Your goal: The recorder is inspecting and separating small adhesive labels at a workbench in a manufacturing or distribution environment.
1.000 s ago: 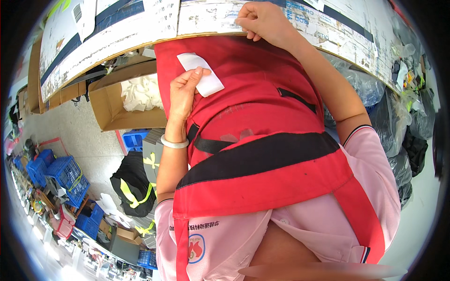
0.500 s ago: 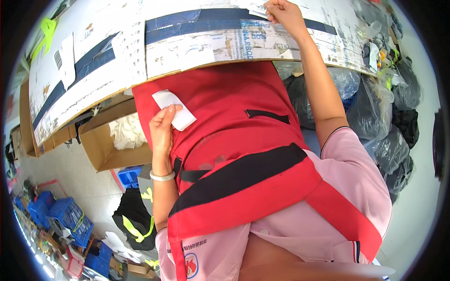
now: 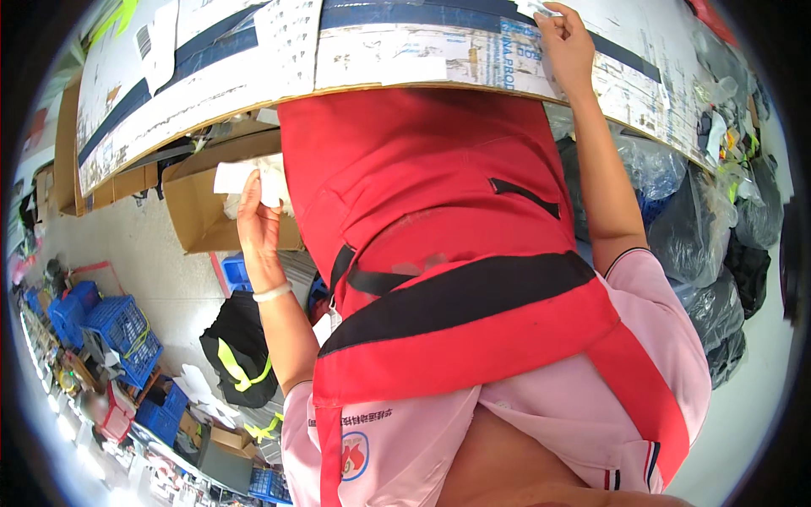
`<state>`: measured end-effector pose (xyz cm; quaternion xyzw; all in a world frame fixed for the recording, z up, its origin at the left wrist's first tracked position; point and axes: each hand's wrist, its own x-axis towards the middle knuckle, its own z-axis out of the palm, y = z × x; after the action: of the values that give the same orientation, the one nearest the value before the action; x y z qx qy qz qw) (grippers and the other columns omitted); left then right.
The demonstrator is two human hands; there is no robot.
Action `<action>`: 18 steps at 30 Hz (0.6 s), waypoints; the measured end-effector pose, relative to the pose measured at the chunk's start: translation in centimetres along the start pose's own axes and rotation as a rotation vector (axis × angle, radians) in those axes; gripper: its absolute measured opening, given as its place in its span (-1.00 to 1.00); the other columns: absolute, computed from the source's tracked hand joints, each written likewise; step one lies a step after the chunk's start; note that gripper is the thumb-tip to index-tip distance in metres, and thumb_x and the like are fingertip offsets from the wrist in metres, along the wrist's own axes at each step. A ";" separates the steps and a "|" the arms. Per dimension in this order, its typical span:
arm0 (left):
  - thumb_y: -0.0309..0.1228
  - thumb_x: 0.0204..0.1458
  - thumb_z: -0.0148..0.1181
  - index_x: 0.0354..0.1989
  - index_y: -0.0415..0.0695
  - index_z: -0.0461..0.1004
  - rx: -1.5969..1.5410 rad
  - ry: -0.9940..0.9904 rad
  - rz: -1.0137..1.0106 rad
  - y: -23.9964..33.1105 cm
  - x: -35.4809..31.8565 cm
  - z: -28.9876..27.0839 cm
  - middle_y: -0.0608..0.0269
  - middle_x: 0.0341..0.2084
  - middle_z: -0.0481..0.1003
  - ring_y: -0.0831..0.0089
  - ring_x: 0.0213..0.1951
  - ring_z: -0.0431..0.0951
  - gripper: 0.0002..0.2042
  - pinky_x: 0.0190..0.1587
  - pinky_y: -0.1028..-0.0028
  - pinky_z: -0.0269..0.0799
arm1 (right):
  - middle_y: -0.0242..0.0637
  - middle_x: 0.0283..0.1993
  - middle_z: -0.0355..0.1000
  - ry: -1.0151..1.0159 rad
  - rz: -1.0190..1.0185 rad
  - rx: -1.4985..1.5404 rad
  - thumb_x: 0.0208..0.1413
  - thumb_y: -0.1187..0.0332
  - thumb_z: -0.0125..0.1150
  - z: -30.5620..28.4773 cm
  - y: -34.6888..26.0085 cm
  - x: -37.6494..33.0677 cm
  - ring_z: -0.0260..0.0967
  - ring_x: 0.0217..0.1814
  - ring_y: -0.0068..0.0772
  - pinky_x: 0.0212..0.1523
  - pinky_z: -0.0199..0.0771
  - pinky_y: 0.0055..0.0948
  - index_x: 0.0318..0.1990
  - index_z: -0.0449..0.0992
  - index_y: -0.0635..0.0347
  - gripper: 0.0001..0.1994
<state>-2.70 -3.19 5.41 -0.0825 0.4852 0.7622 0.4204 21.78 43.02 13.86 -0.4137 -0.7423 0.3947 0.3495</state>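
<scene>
Grey concrete floor (image 3: 160, 262) filled the left of the frame when I logged this moment, with a large flattened cardboard sheet (image 3: 380, 59) arching across the top.

Item 1: white paper slip (image 3: 245, 179), centre-left, pinched between the thumb and fingers of my left hand (image 3: 258, 224), which was closed on it and raised beside the red apron (image 3: 439, 245). A pale band (image 3: 272, 293) sat on that wrist.

Item 2: right hand (image 3: 566, 46), upper right, fingers curled and pressed to the cardboard sheet at a strip of dark blue tape (image 3: 405, 17), holding a small pale scrap (image 3: 538, 10) at the fingertips; I could not tell how firmly it was gripped.

Item 3: open cardboard box (image 3: 198, 215), just behind the slip, with white material inside.

Item 4: black bag with yellow-green stripes (image 3: 236, 359), lower left, on the floor.

Item 5: blue plastic crates (image 3: 118, 329), far left, stacked near the rim.

Item 6: dark plastic sacks (image 3: 701, 228), right side, piled beneath the sheet's edge.

Item 7: pink shirt (image 3: 405, 439), bottom centre, under the apron.
</scene>
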 end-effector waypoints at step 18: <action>-0.46 -0.15 0.35 -0.13 -0.17 0.51 1.301 -0.209 0.938 0.9 -0.4 17.2 0.10 -0.18 0.49 0.22 -0.12 0.48 -0.66 -0.03 0.37 0.38 | -0.54 -0.43 0.40 -0.269 -0.160 -0.104 0.11 0.36 0.20 2.4 -0.5 -3.6 0.24 -0.40 -0.75 -0.33 0.29 -0.73 -0.19 0.54 0.17 -0.84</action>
<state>1.79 10.37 15.11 0.4626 0.7739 0.4279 0.0638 21.04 38.91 12.54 -0.3142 -0.8324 0.3784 0.2552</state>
